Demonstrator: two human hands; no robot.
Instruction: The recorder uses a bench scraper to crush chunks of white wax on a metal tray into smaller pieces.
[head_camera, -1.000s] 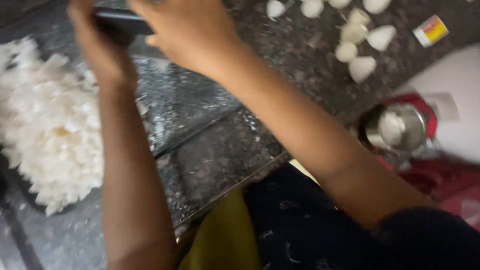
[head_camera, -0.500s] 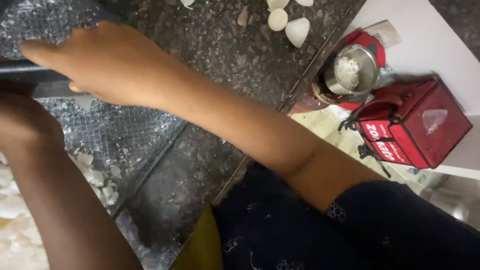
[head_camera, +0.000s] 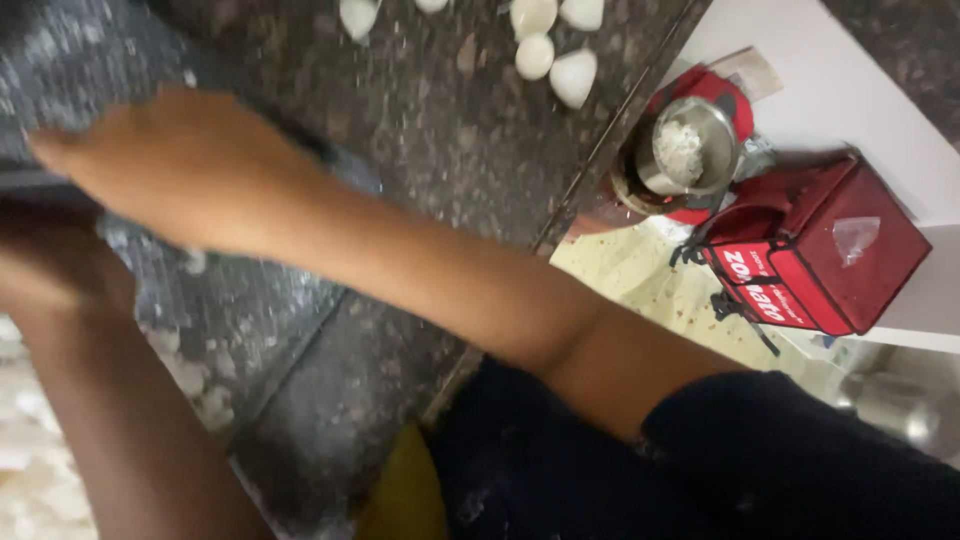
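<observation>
Looking down at a dark speckled granite counter, both forearms reaching across it toward the left edge of frame.

Right hand lying flat over a dark flat tool (blurred — looks like a blade or scraper, exact kind not readable), fingers stretched out and close together, pressing on top rather than curling round it. Left hand sitting just under the right one, mostly hidden and smeared by motion blur — grip not readable, fingers impossible to make out.

Tool resting at the far left, over a wet-looking patch of counter dusted with white flakes. More white shreds piling at the bottom left corner (looking like grated coconut), touching the left forearm's side.

Several white coconut pieces sitting along the top edge of the counter, well apart from the hands.

Off the counter's right edge, lower down: a steel cup holding white gratings, standing on something red; just right of it a red box-shaped bag with black straps, resting against a white surface.

Dark sleeve filling the bottom right — yellow cloth showing beneath it.
</observation>
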